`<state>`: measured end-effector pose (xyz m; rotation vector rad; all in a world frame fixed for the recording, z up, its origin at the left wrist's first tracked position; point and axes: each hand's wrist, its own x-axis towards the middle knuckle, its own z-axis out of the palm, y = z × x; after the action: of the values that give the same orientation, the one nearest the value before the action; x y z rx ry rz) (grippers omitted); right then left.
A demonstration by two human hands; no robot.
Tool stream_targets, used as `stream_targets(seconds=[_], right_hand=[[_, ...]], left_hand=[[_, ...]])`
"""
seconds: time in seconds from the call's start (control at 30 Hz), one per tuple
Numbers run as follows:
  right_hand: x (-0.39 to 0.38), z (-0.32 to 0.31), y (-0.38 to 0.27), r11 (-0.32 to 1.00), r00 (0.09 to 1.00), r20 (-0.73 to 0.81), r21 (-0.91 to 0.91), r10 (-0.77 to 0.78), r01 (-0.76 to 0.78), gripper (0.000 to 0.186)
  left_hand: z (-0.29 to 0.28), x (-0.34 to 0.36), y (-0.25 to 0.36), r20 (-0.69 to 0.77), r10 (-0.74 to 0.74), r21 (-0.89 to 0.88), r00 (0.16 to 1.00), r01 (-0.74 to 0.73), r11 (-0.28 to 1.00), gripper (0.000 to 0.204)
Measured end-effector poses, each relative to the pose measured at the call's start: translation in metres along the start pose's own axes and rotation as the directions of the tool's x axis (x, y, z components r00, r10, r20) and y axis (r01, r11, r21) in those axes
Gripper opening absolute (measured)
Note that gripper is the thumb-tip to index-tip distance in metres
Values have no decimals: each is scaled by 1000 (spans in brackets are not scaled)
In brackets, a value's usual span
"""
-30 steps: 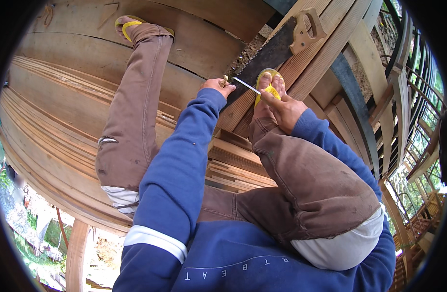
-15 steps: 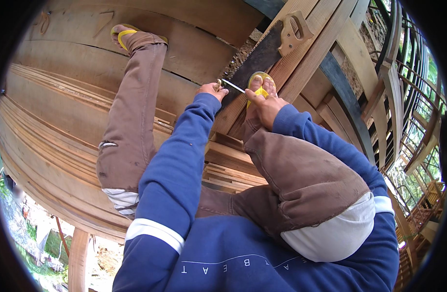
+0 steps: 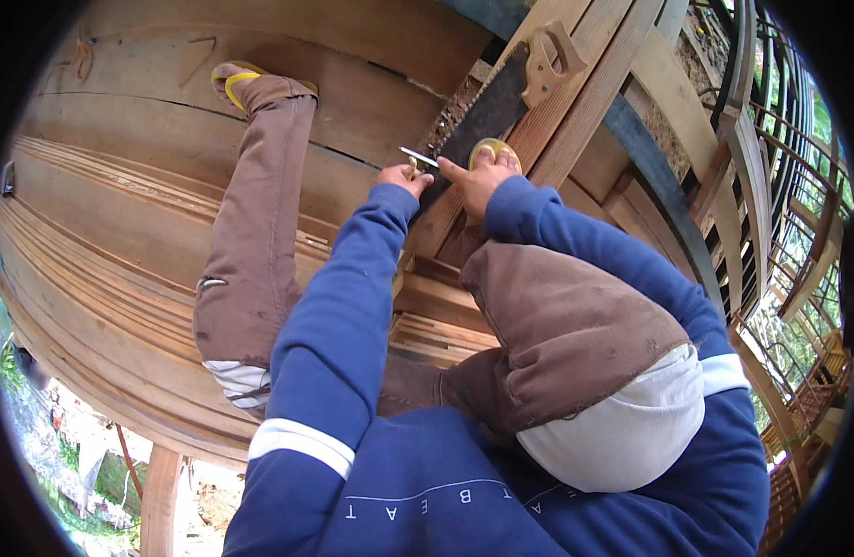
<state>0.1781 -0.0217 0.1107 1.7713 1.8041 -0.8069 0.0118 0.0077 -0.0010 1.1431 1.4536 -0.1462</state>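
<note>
A handsaw [image 3: 487, 114] with a pale wooden handle lies aslant over the boards, its teeth turned to the upper left. My left hand [image 3: 404, 177] is closed at the narrow end of its blade, fingers and thumb pinching it. In my right hand [image 3: 475, 188], a thin metal file [image 3: 416, 155] crosses the toothed edge, its tip sticking out beyond my left fingers. My right fingers cover the file's rear end. Close beside the blade, my right foot [image 3: 497, 158] in a yellow flip-flop rests on the wooden beams [image 3: 575, 102].
My left foot [image 3: 236, 82] stands on wide planks [image 3: 352, 93] at the upper left. Stacked thin wooden strips [image 3: 102, 269] run along the left. A gap with debris [image 3: 455, 116] opens beside the saw teeth. Curved timber pieces [image 3: 743, 186] stand at the right.
My right hand has pushed the file leftward across the saw's edge, closing in on my left hand. The left hand keeps its place at the blade's end.
</note>
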Motion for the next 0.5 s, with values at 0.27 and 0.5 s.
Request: stream_targets(seconds=[0.27, 0.5], right_hand=[[-13, -34, 19, 941, 958, -259, 280, -119, 192, 45], [-32, -16, 46, 930, 951, -294, 315, -97, 192, 42]], left_hand=[[-9, -20, 1, 15, -67, -15, 998, 67, 998, 33], [-21, -22, -2, 94, -52, 137, 994, 39, 990, 38]])
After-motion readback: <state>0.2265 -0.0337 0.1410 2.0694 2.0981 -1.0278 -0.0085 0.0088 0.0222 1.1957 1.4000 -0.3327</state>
